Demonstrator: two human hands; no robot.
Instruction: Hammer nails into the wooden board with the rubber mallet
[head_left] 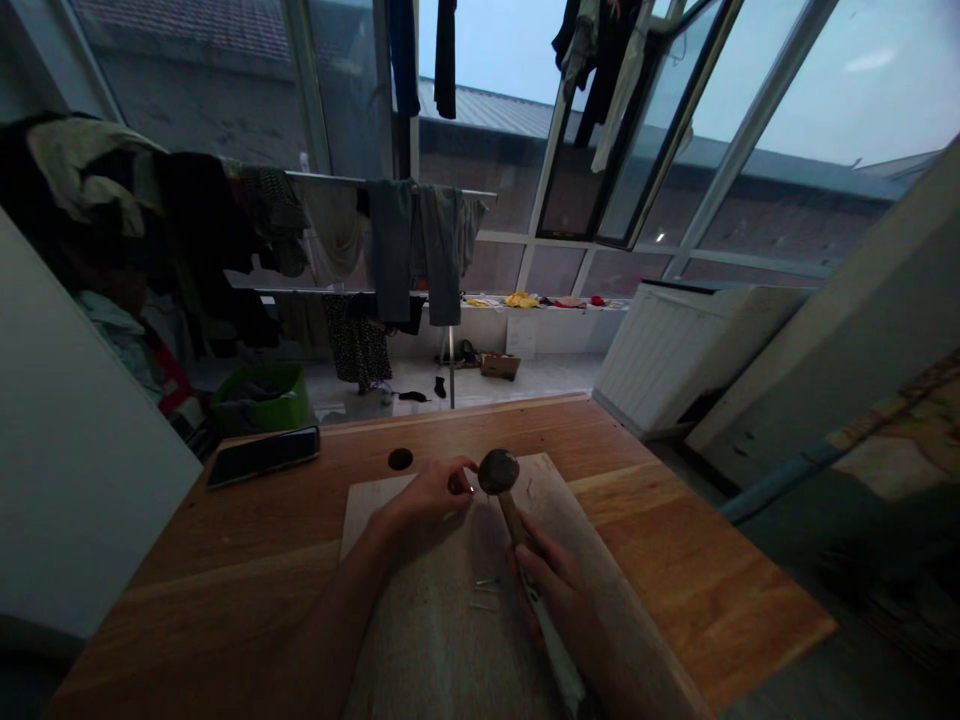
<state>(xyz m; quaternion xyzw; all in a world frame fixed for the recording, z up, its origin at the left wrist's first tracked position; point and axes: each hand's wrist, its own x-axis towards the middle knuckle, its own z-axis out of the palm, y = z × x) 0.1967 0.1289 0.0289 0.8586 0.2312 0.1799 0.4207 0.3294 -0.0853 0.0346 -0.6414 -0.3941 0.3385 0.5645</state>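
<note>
My right hand (555,575) is wrapped round the wooden handle (513,518) of a hammer. The hammer's round dark head (499,471) is raised just above a pale wooden board (427,640). Beneath the head, a thin nail (488,499) seems to stand upright in the board. Just left of the head is my left hand (435,487), its fingers curled in towards the thumb. A tiny bright spot shows at its fingertips, too small to name. Several loose nails (486,583) lie on the board between my hands. Another thin nail-like piece (529,488) shows near the board's far right corner.
The board lies on a wooden table (660,520). A phone (264,457) rests at the table's far left, near a round dark hole (400,459). Beyond are a clothes rack (465,193) with laundry, a green basket (262,395) and a white ribbed box-like unit (667,345).
</note>
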